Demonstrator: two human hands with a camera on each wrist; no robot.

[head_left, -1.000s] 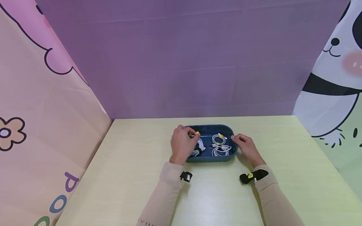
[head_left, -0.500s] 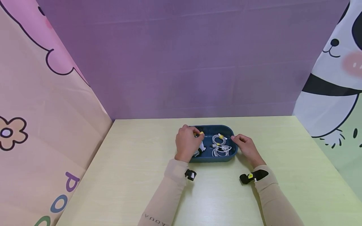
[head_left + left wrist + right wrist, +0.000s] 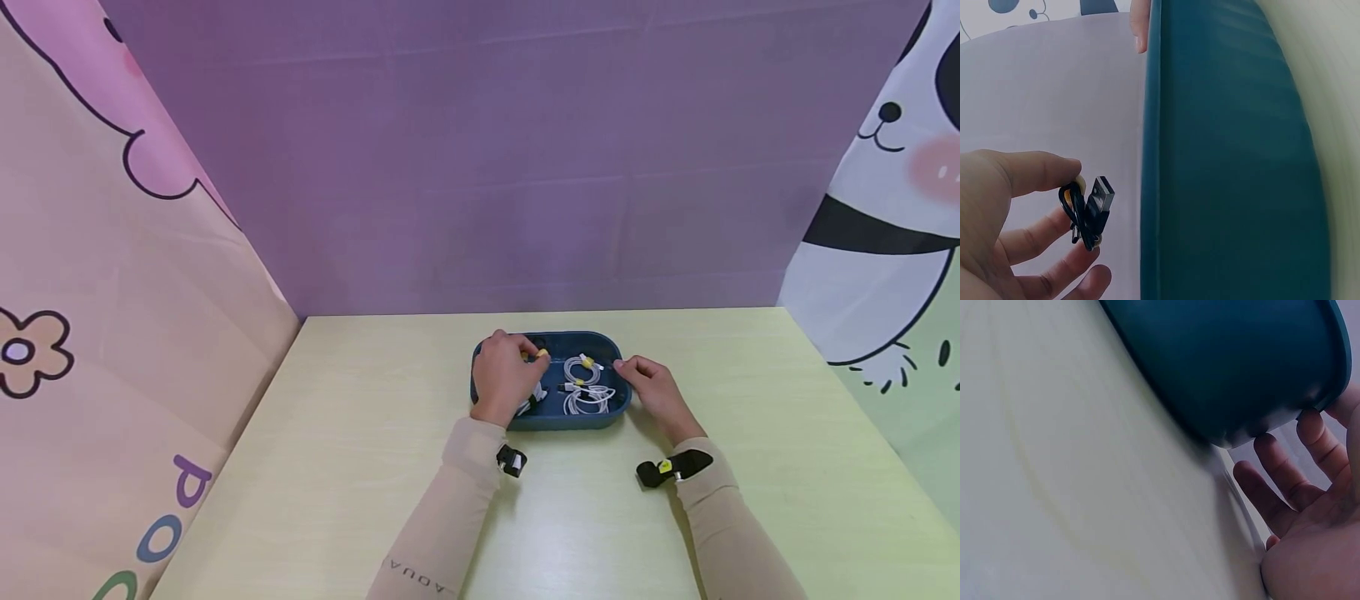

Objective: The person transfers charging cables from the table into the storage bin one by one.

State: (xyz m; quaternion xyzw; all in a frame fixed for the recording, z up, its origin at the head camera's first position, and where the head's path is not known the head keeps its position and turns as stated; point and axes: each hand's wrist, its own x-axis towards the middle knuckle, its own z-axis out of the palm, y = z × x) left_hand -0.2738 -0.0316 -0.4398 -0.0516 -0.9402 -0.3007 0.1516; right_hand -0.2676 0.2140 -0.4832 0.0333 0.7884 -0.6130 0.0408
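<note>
A dark blue bin [image 3: 566, 423] with rounded corners stands on the table. My left hand [image 3: 504, 375] is over its left part, pinching a small coiled black USB cable [image 3: 1090, 215] between thumb and fingers. The cable's USB plug and a yellow tie show in the left wrist view. My right hand [image 3: 652, 390] grips the bin's right rim, thumb on the rim and fingertips against the outer wall [image 3: 1241, 394]. Inside the bin at the right lie two coiled white cables, a rear coil [image 3: 580, 368] with yellow ties and a front coil [image 3: 588, 400]. Another white cable bundle [image 3: 534, 397] is partly hidden beneath my left hand.
The pale wooden table [image 3: 360, 467] reaches back to a purple cloth wall [image 3: 525, 167]. Printed cloth panels [image 3: 187, 350] border it on the left and right. A small black camera [image 3: 512, 460] is strapped to each wrist.
My left hand has shifted a little to the right over the bin with the black USB cable, uncovering the bin's left end. The right hand stays on the rim.
</note>
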